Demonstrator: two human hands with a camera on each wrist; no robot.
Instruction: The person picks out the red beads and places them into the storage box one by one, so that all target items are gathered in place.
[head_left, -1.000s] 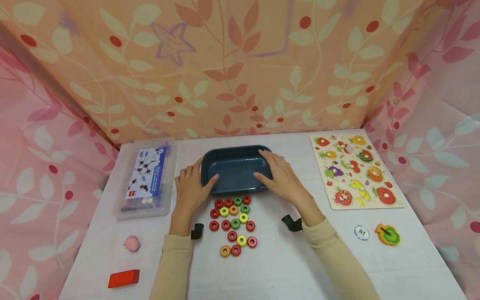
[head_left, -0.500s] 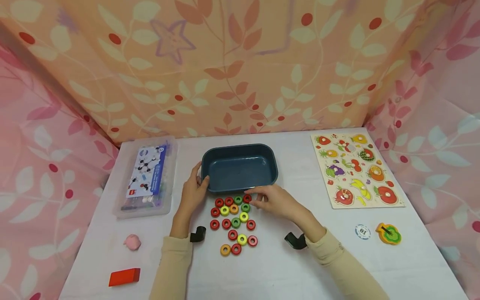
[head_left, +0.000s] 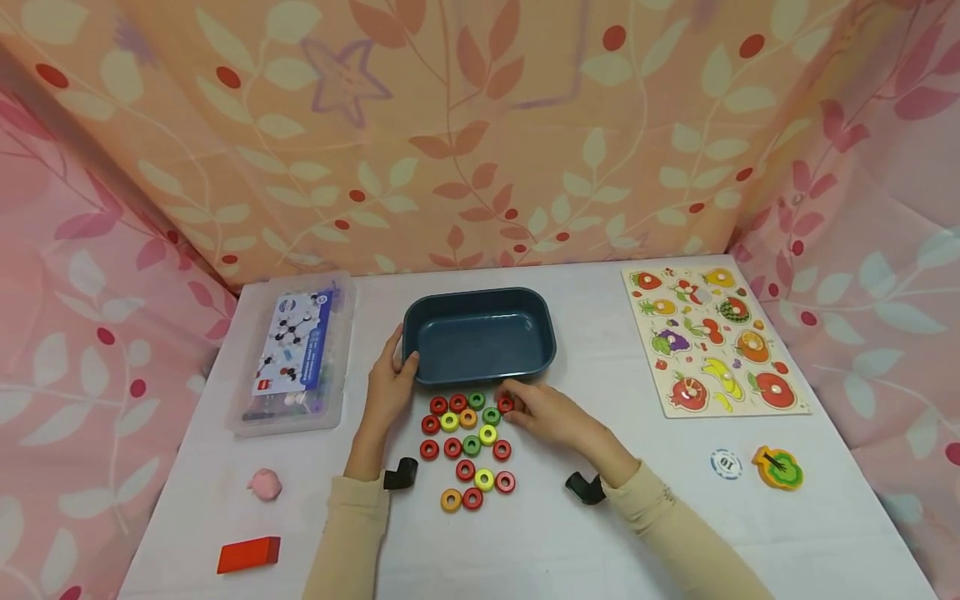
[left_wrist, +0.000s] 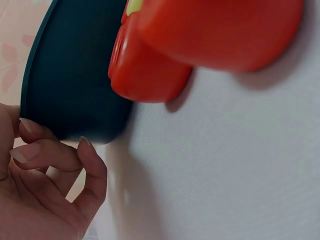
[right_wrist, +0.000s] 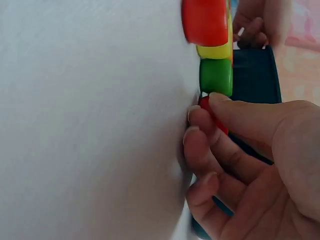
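Observation:
A dark blue tray [head_left: 480, 343] lies at the middle of the table. My left hand [head_left: 390, 385] holds its left end, thumb at the rim and fingers along the outer wall; the left wrist view shows curled fingers at the tray's edge. Just below the tray's near right part, my right hand [head_left: 551, 412] pinches a red ring [head_left: 506, 403] between thumb and fingers. In the right wrist view that red ring [right_wrist: 214, 112] is partly hidden by the fingertips, close to a green ring [right_wrist: 216, 76]. Several red, yellow, green and orange rings [head_left: 470, 445] lie in loose rows between the hands.
To the left are a clear plastic case [head_left: 292, 354], a pink lump [head_left: 265, 484] and a red block [head_left: 249, 555]. A wooden fruit puzzle [head_left: 712, 342], a chip marked 10 [head_left: 726, 463] and a tree-pictured piece [head_left: 777, 467] lie right. Patterned curtains surround the table.
My right hand has left the tray's right side, come down to the rings and drawn the red ring slightly right, away from the green one. The left hand keeps to the tray's left end.

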